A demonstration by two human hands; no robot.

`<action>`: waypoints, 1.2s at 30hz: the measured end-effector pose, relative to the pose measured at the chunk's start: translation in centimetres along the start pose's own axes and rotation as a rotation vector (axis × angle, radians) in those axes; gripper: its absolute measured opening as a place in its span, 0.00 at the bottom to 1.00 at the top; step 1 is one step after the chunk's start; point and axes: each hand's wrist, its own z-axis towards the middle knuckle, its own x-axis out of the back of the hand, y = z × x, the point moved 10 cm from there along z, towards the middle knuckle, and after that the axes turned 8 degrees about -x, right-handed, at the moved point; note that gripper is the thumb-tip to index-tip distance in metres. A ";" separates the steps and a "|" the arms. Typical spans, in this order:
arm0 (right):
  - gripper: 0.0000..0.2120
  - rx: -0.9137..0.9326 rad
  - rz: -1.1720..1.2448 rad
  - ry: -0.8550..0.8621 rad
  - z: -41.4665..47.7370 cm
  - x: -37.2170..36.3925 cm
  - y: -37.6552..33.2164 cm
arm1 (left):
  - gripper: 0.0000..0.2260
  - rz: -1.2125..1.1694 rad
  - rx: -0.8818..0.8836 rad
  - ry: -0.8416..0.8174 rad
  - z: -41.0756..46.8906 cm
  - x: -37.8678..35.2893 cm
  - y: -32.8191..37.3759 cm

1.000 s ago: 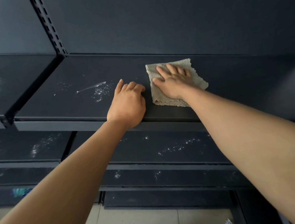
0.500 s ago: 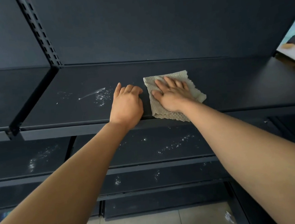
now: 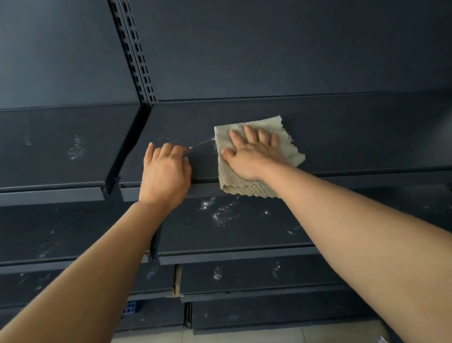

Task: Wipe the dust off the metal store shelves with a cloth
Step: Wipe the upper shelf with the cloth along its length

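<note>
Cloth (image 3: 256,151) is pressed flat on the top shelf (image 3: 355,134) under the spread-open right hand (image 3: 251,154). Left hand (image 3: 164,175), loosely curled and empty, is rested at its 9 o'clock; dust streak (image 3: 202,145) between

Beige ribbed cloth (image 3: 257,156) flat on dark metal shelf (image 3: 355,134) — near edge overhanging the front lip, dust streaks alongside.

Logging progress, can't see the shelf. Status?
Right hand flat on cloth, top shelf. Left hand braced on shelf edge. Dust streak between hands. Nothing blocking.
</note>
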 end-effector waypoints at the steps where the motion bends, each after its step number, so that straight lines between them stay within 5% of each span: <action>1: 0.29 0.012 0.006 0.002 0.0 0.0 -0.5 | 0.14 -0.003 0.000 -0.010 0.2 -0.2 -0.1; 14: 0.30 -0.208 0.001 -0.020 1.5 0.4 10.0 | 0.14 -0.099 -0.090 -0.057 3.9 -3.0 2.9; 36: 0.28 -0.027 0.015 -0.021 9.4 0.2 1.5 | 0.13 -0.100 -0.075 -0.045 4.0 -3.3 2.4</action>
